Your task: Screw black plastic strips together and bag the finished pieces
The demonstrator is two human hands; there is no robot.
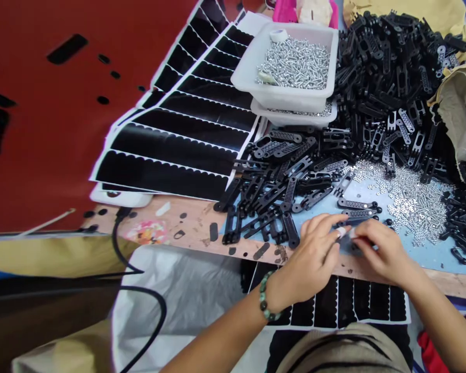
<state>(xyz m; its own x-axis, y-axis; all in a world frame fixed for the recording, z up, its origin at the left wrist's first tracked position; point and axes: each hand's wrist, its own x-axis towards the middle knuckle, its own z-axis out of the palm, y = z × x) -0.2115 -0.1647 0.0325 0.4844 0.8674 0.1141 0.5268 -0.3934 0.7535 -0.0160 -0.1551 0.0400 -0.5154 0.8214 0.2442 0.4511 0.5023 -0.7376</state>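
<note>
Near the front edge of the table, my left hand (314,256) and my right hand (382,254) meet with their fingertips almost touching. Thumb and fingers of the left are drawn together, and white tape wraps a fingertip. The right is curled in a pinch. Whatever lies between them is too small and covered to make out. Just beyond the fingers lie black plastic link arms (357,204) with a patterned face. Right of them spreads a heap of silver screws (419,207), with small silver nuts (373,173) behind.
More black link arms pile up at left (272,197) and far right (396,57). Stacked white tubs (248,77) hold screws. Sheets of black strips (171,140) lie left, beside a red panel (62,129). Small black parts (464,223) sit at right; a black cable (161,311) hangs below.
</note>
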